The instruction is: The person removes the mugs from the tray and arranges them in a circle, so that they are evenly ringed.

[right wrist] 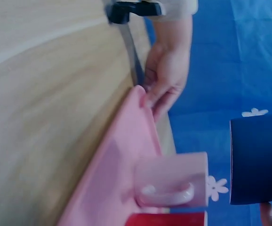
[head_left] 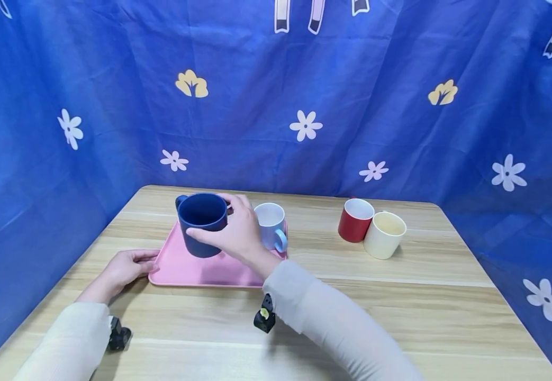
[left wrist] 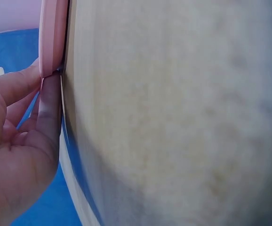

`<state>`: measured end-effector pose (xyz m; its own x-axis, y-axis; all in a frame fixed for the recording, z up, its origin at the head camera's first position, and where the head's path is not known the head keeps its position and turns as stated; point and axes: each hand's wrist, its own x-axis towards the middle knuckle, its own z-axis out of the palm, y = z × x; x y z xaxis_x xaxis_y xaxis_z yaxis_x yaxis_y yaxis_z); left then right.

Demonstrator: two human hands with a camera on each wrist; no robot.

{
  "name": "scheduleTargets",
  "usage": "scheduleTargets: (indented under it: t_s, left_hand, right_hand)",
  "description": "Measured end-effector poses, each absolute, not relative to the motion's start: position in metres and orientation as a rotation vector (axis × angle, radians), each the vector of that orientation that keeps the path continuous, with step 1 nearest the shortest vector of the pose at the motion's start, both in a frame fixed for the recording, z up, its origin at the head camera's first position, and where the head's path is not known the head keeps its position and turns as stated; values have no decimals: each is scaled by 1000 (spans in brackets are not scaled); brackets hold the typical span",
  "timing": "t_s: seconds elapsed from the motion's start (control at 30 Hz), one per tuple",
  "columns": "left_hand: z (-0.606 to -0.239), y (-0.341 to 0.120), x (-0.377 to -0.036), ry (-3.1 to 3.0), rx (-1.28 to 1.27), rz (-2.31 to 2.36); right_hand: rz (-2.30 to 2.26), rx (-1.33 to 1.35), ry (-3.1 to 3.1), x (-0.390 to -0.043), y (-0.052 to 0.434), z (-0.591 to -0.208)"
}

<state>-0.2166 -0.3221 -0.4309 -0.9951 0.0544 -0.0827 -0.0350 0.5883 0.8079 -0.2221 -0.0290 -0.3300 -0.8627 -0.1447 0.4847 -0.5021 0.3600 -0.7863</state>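
Raised over the pink tray (head_left: 185,270) is a dark blue mug (head_left: 201,241), its body gripped between the thumb and fingers of my right hand (head_left: 242,227). The mug stands upright with its handle toward the far left. My left hand (head_left: 125,270) pinches the tray's left edge near the front corner, thumb above and fingers beneath in the left wrist view. A light blue mug (head_left: 267,234) rests on the tray's right side, handle toward me. In the right wrist view a pink mug (right wrist: 169,172) and part of a red object (right wrist: 166,220) show over the tray.
A red mug (head_left: 350,227) and a cream mug (head_left: 382,243) stand side by side on the wooden table (head_left: 423,296), right of the tray. A blue cloth (head_left: 256,95) with white flowers hangs behind and at both sides of the table.
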Motion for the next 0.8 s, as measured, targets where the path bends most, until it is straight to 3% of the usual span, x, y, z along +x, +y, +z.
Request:
scheduleTargets:
  t_s: [0.8]
  left_hand:
    - [-435, -327, -218, 2759, 2, 1306]
  right_hand:
    - [1353, 286, -2211, -258, 69, -328]
